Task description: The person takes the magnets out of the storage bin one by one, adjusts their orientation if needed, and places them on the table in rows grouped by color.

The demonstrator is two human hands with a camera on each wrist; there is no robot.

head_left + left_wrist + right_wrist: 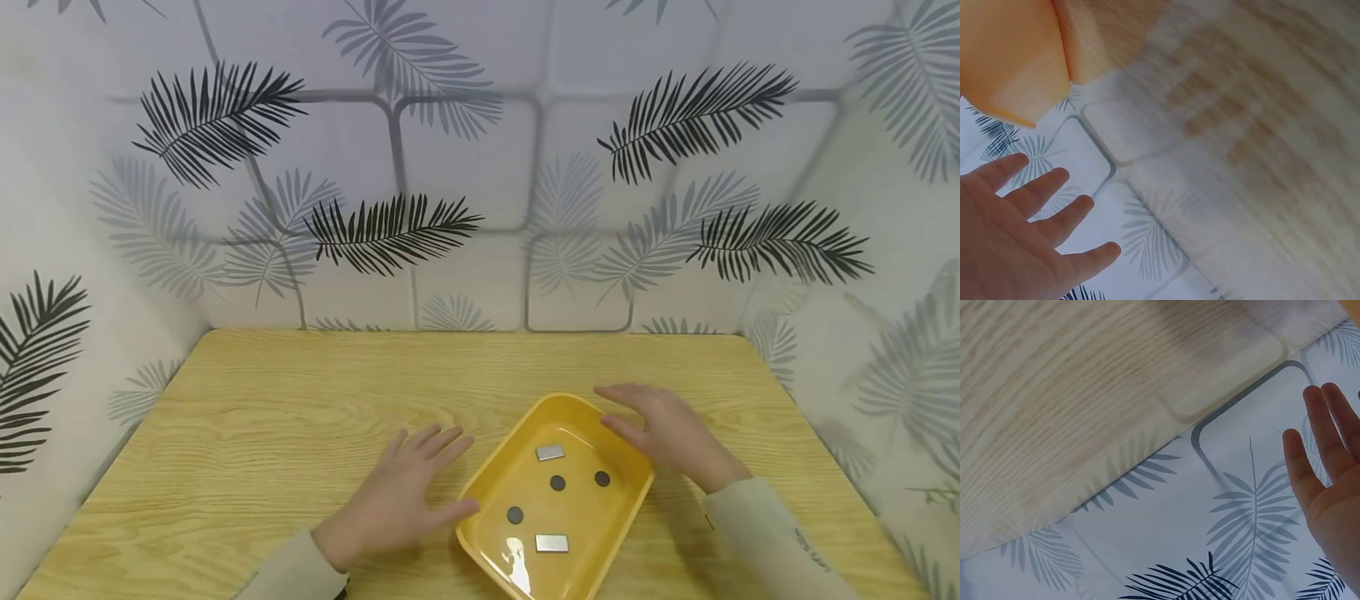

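A yellow rectangular tray (480, 467) lies at an angle on the wooden table, right of the middle. Inside it are several dark round discs (557, 483) and two silver rectangular blocks, one block (550, 452) toward the back and another block (552, 543) toward the front. My left hand (405, 492) is spread beside the tray's left side, its thumb tip at the rim. Over the tray's right rim my right hand (667, 429) hovers with fingers extended. In the left wrist view, the left fingers (1054, 219) are straight and apart, below the tray's outer wall (1016, 56).
The light wood-grain table (300, 400) reaches back to a wall covering (465, 275) printed with dark and grey leaves. That covering also rises along both sides. The table surface reflects the left hand in the left wrist view.
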